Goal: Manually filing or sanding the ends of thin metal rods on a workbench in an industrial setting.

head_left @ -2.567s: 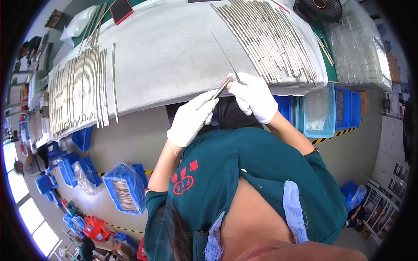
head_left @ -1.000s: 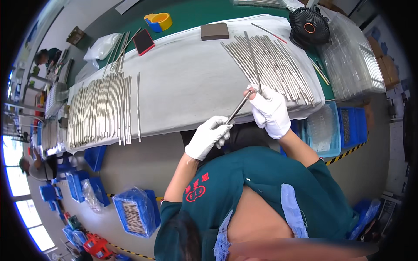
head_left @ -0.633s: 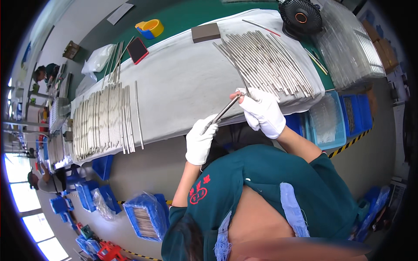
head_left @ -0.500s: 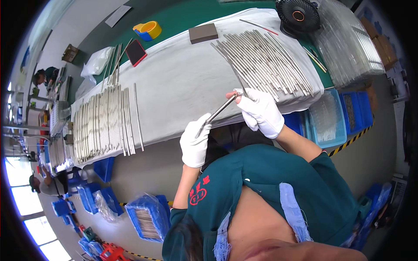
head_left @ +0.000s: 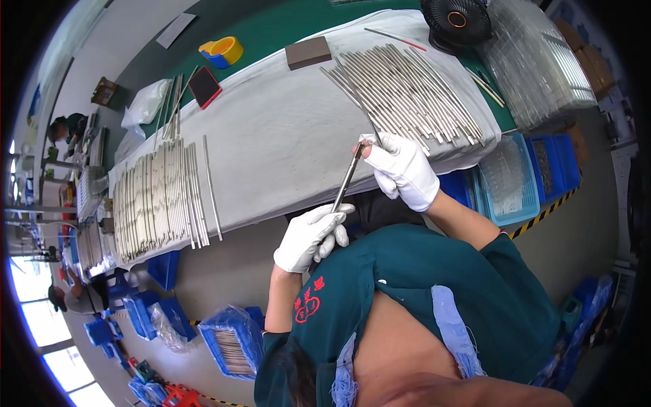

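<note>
My left hand (head_left: 308,237), in a white glove, is closed round the lower end of a shiny metal rod (head_left: 348,180). The rod slants up from it to my right hand (head_left: 403,169). That hand is gloved too, with bare fingertips pinched at the rod's upper end. A thin dark stick (head_left: 363,105) rises out of the right hand's grip and leans over the edge of a spread of metal rods (head_left: 413,95). How the stick and the rod meet is hidden by the fingers. Another row of metal rods (head_left: 159,197) lies at the left on the white cloth (head_left: 271,129).
Along the table's far side are a yellow-and-blue tape roll (head_left: 227,51), a red-edged phone (head_left: 205,87), a brown block (head_left: 308,53) and a black fan (head_left: 456,24). Blue bins (head_left: 553,169) stand at the right; a bagged crate of rods (head_left: 230,339) sits on the floor.
The metal rod has swung to a steeper angle. My left hand has turned and shifted slightly to the right along with it. My right hand stays nearly in place.
</note>
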`<action>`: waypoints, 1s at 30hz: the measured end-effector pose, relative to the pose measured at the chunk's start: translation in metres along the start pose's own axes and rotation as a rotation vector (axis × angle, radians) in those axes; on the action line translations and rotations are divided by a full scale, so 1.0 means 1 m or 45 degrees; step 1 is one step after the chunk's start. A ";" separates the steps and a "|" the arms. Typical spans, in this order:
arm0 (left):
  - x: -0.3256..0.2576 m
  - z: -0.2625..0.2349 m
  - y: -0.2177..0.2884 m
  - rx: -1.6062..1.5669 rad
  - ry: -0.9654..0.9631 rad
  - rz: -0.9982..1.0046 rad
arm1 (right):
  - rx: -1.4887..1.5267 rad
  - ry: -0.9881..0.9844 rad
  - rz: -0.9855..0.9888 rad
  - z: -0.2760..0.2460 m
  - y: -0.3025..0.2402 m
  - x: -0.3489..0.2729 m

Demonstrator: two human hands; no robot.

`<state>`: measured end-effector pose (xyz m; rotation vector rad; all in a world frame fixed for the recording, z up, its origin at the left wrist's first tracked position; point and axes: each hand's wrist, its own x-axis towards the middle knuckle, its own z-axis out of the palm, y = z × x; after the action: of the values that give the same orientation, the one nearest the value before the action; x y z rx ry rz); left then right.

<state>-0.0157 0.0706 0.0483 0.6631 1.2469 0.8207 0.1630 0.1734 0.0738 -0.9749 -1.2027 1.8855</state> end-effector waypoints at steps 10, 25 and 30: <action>0.002 -0.006 -0.007 -0.346 -0.188 -0.067 | 0.013 0.015 -0.006 -0.001 0.002 0.004; -0.001 0.009 0.002 -0.029 0.052 0.021 | -0.043 -0.051 0.101 0.001 0.002 0.008; 0.015 0.001 -0.020 -0.270 0.075 0.035 | -0.275 -0.096 0.236 -0.001 0.019 0.009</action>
<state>-0.0099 0.0719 0.0240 0.4885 1.1856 0.9856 0.1563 0.1753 0.0542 -1.1750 -1.4259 1.9794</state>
